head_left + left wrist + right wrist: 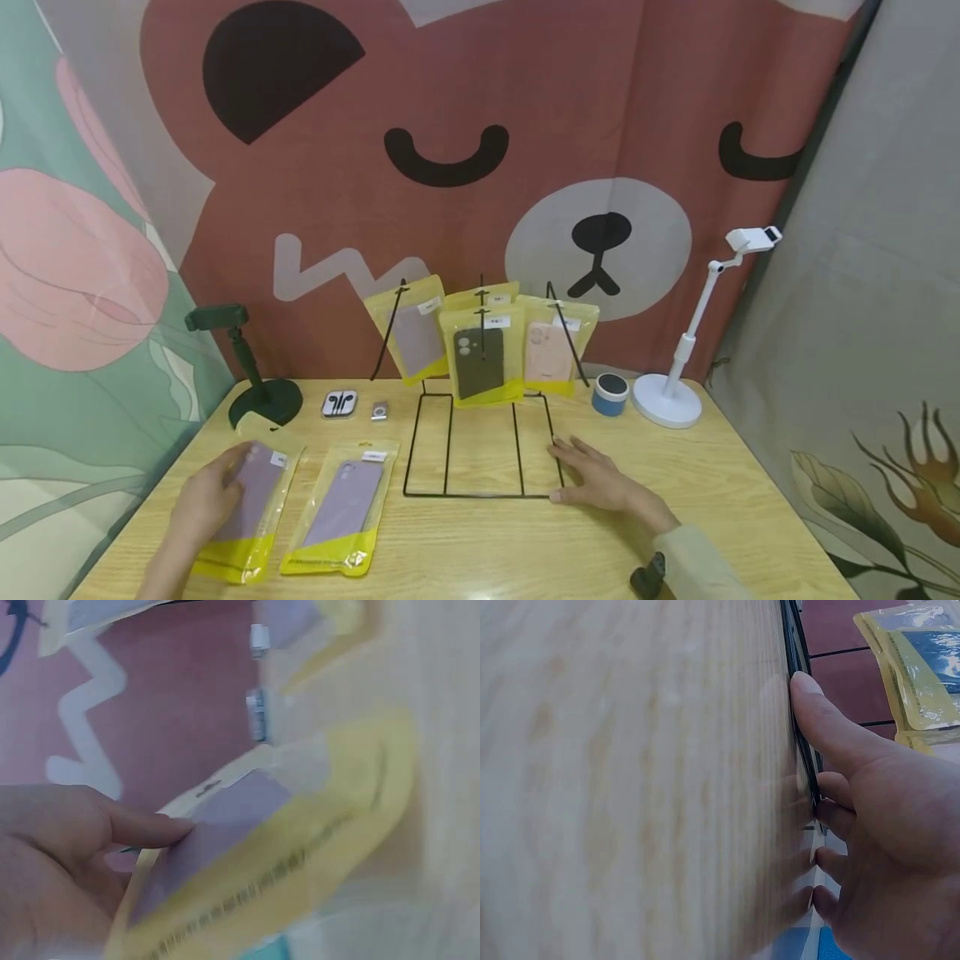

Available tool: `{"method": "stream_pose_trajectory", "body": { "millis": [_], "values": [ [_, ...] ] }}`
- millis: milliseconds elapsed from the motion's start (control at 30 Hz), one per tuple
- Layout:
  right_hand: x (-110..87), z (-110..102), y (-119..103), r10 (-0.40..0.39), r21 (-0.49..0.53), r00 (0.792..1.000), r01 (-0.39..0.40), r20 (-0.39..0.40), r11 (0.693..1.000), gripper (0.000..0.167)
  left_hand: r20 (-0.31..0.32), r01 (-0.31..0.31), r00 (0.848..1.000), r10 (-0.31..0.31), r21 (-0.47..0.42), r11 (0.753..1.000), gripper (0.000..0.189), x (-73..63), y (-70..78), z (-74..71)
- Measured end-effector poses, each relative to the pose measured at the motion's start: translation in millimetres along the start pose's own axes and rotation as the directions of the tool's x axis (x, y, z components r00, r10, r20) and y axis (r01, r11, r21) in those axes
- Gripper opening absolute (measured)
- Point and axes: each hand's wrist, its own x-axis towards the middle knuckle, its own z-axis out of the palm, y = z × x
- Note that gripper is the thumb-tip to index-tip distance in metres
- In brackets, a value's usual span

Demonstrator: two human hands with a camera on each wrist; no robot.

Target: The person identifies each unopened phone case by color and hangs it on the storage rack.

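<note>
At the front left, my left hand pinches a purple phone case in a yellow zip bag. In the left wrist view the thumb lies over the bag's top side, and the bag tilts up from the table. To its right another bagged purple phone case lies flat on the tabletop. My right hand rests with fingers extended at the right front corner of a black wire display rack. Fingertips touch the rack's base wire. Several bagged phone cases, among them a black one, hang from the rack's prongs.
A dark green phone stand, boxed earphones and a small silver-pink item stand at the back left. At the back right are a blue-and-white cylinder and a white phone stand. A bear-print curtain backs the table.
</note>
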Motion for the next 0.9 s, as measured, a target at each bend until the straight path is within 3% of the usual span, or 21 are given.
{"method": "stream_pose_trajectory", "body": {
  "millis": [100, 267, 433, 533, 700, 767, 800, 900],
  "values": [
    [0.1, 0.3, -0.1, 0.003, -0.005, 1.000, -0.003, 0.003, 1.000, 0.082, -0.095, -0.026, 0.995, 0.025, -0.011, 1.000, 0.051, -5.4, 7.3, -14.1],
    [0.9, -0.6, -0.7, 0.013, -0.005, 1.000, -0.013, 0.006, 1.000, 0.082, -0.257, -0.066, 0.965, 0.054, -0.038, 0.997, 0.052, -16.1, 27.3, -36.4],
    [1.0, -1.4, -2.2, 0.024, -0.001, 1.000, -0.024, 0.015, 1.000, 0.081, -0.339, -0.108, 0.939, 0.060, -0.123, 0.986, 0.056, -27.8, 49.8, -51.2],
    [1.6, -0.9, -0.5, 0.029, -0.003, 0.999, -0.029, 0.018, 1.000, 0.082, -0.371, -0.146, 0.927, 0.057, -0.217, 0.965, 0.058, -33.8, 63.9, -56.8],
    [2.4, -0.2, 2.9, 0.023, -0.011, 1.000, -0.023, 0.014, 1.000, 0.083, -0.428, -0.178, 0.904, -0.009, -0.395, 0.901, 0.060, -40.3, 85.8, -57.2],
    [2.6, 0.0, 3.4, 0.016, -0.012, 1.000, -0.016, 0.011, 1.000, 0.083, -0.448, -0.200, 0.893, -0.033, -0.463, 0.864, 0.061, -41.4, 93.2, -55.6],
    [2.7, 0.2, 3.5, 0.012, -0.013, 1.000, -0.011, 0.010, 1.000, 0.083, -0.452, -0.218, 0.891, -0.038, -0.500, 0.838, 0.061, -42.0, 96.7, -54.9],
    [2.5, 0.9, 3.1, 0.006, -0.014, 1.000, -0.006, 0.011, 1.000, 0.083, -0.442, -0.283, 0.896, -0.038, -0.635, 0.718, 0.065, -43.4, 106.3, -53.4]
  ]
}}
